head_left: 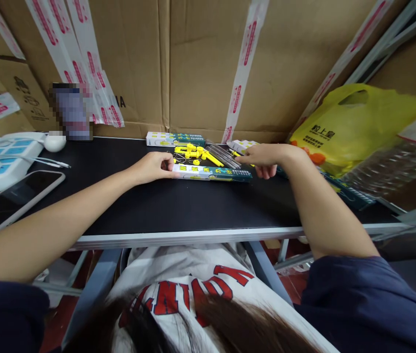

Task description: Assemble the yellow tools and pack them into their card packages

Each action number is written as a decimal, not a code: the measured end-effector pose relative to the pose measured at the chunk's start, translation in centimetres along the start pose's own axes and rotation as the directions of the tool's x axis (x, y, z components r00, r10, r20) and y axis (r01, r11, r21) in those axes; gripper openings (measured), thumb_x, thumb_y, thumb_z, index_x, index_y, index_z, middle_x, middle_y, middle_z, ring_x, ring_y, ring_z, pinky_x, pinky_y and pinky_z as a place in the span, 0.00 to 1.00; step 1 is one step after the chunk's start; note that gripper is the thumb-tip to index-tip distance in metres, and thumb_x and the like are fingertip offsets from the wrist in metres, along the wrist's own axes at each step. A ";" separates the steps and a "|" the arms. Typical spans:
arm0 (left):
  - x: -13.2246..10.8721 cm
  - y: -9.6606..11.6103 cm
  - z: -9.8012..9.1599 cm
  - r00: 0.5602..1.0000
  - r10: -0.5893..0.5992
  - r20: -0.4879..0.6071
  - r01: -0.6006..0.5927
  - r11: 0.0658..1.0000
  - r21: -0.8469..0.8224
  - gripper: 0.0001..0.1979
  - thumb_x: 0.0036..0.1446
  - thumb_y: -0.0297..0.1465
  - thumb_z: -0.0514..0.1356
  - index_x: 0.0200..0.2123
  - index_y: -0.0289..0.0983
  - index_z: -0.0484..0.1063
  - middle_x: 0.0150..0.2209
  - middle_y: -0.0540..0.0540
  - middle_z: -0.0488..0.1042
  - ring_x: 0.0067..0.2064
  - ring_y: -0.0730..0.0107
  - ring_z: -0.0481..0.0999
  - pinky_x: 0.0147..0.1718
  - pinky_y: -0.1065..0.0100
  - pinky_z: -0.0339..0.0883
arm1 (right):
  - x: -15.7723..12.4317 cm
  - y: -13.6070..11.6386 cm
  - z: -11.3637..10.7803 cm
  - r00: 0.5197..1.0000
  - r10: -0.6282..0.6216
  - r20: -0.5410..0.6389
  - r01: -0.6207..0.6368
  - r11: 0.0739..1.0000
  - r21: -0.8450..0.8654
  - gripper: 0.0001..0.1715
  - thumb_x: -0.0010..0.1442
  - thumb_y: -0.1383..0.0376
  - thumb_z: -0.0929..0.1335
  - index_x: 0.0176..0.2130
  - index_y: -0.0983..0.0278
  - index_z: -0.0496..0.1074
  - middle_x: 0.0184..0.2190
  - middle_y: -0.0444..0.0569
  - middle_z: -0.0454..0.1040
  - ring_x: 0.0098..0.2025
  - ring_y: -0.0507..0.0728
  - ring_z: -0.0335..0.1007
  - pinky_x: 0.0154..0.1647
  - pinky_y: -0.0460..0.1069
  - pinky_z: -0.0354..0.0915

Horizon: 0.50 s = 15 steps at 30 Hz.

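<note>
My left hand [156, 167] is closed on the left end of a long narrow cardboard box [211, 173], white at the left and dark green at the right, with yellow printed characters. The box lies along the black tabletop. My right hand [262, 158] is above the table just past the box's right end, index finger stretched toward some clear plastic tubes [226, 156] and the other fingers loosely bent. I see nothing held in it. Behind the box lie several yellow plastic parts [195, 152] and thin wire hooks [181, 157].
A similar box [174, 139] lies at the back, and another [242, 145] is partly behind my right hand. At right stands a yellow plastic bag [354, 122] beside a clear plastic pack [380, 162]. A power strip [12, 157] and phone [16, 201] lie left. Large cartons [200, 63] wall the back.
</note>
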State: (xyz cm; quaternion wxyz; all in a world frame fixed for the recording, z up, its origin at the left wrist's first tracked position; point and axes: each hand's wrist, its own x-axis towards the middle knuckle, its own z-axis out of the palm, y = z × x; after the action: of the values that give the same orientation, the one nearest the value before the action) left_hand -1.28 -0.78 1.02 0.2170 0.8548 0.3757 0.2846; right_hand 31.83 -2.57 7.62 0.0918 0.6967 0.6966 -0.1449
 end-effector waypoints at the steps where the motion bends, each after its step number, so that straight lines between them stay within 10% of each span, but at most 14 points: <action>1: 0.0 0.0 -0.1 1.000 0.016 0.007 -0.016 0.999 0.029 0.18 0.42 0.42 0.71 0.23 0.37 0.67 0.24 0.52 0.70 0.28 0.73 0.66 0.29 0.71 0.56 | 0.7 0.4 0.3 0.997 -0.074 0.012 0.074 0.997 0.033 0.34 0.58 0.35 0.64 0.31 0.62 0.73 0.23 0.56 0.75 0.27 0.64 0.74 0.28 0.59 0.68; 6: -0.2 -0.3 -0.1 1.000 0.026 0.002 -0.026 0.999 0.045 0.19 0.42 0.41 0.71 0.21 0.37 0.66 0.21 0.54 0.66 0.25 0.75 0.62 0.27 0.72 0.53 | 2.9 0.3 1.9 0.905 -0.401 -0.145 0.408 0.913 0.023 0.37 0.52 0.30 0.66 0.30 0.61 0.69 0.20 0.51 0.71 0.24 0.62 0.73 0.25 0.58 0.69; 11: -0.1 -0.3 -0.6 0.995 0.034 -0.094 -0.032 0.999 0.025 0.18 0.45 0.39 0.70 0.24 0.37 0.65 0.23 0.54 0.66 0.26 0.75 0.62 0.28 0.72 0.55 | 1.1 -0.4 0.6 0.985 -0.151 -0.081 0.164 0.967 0.193 0.32 0.58 0.36 0.66 0.37 0.62 0.67 0.22 0.49 0.72 0.23 0.60 0.73 0.24 0.55 0.68; 15: -0.1 -0.2 -1.2 0.930 0.107 -0.352 -0.088 0.994 0.067 0.16 0.46 0.34 0.70 0.27 0.37 0.63 0.31 0.51 0.70 0.31 0.74 0.67 0.31 0.71 0.61 | 0.0 -1.1 0.0 0.932 -0.128 -0.340 0.262 0.884 0.386 0.24 0.62 0.44 0.67 0.42 0.61 0.65 0.30 0.50 0.73 0.25 0.57 0.73 0.25 0.52 0.68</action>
State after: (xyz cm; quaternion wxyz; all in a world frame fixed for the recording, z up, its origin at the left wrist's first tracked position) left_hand -2.21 -0.52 1.81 0.1097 0.8123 0.3728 0.4350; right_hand 30.75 -2.60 7.74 -0.1862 0.6391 0.7210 -0.1924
